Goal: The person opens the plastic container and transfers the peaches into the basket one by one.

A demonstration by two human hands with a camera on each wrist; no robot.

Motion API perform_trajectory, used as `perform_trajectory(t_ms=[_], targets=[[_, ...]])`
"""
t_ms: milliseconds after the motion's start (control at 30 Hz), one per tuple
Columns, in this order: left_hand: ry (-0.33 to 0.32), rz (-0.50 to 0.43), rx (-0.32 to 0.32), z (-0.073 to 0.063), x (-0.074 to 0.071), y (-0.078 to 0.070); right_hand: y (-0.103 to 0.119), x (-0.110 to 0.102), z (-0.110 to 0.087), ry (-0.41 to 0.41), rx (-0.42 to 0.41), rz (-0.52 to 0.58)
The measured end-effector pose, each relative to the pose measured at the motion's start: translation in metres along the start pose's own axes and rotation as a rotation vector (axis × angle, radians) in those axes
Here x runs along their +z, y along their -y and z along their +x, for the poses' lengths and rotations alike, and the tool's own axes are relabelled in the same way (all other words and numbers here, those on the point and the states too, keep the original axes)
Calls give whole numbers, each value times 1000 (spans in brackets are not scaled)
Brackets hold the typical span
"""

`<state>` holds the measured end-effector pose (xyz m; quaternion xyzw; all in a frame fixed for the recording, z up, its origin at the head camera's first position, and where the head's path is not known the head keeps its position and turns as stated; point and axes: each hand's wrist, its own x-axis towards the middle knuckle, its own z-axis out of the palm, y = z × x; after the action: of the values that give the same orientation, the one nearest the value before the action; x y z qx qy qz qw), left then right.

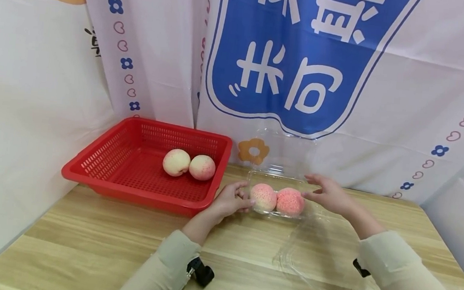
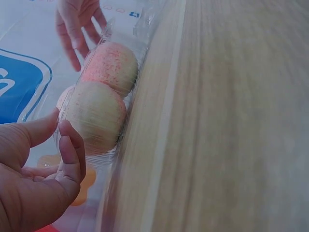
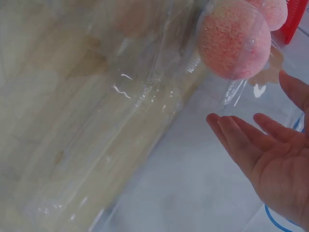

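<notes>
A clear plastic clamshell box (image 1: 274, 214) with its lid (image 1: 285, 152) raised stands near the back of the table. Two pink-speckled peaches (image 1: 263, 197) lie side by side in it. At the left end, my left hand (image 1: 230, 201) pinches the box rim between thumb and fingers, as the left wrist view shows. My right hand (image 1: 329, 196) is at the right end, fingers spread and fairly straight, beside the right peach (image 3: 234, 41). In the right wrist view its palm is bare and its fingertips are apart from the peach.
To the left stands a red plastic basket (image 1: 129, 184) with two paler peaches (image 1: 176, 162) at its right side. Another clear plastic container (image 1: 317, 258) lies on the wooden table (image 1: 132, 242), before the right forearm. A printed cloth (image 1: 172, 66) hangs behind.
</notes>
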<state>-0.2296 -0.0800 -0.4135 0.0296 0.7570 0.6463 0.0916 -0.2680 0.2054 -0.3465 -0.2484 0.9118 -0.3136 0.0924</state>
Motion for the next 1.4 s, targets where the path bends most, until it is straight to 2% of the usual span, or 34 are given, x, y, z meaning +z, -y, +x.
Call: perform_trajectory(t_ms=[300,500,633,967,1067,1200,1267,1400], targets=[[1,-6,-6,-2,0,-2,-6,4,3,89,95,90],[14,2,-11,-3,0,-1,-15,5,4,229,216,378],[22,10,-12,-2,0,0,-25,5,6,291,264,495],[8,62,8,-4,-2,0,-32,4,9,345,297,559],[-26,141,52,-7,0,-2,-33,5,9,355,305,565],[-107,354,148,-11,6,-14,-35,5,9,361,301,559],[-124,455,194,-13,10,-22,-35,4,9,363,298,557],[-70,563,260,-14,17,-41,-36,3,9,357,292,559]])
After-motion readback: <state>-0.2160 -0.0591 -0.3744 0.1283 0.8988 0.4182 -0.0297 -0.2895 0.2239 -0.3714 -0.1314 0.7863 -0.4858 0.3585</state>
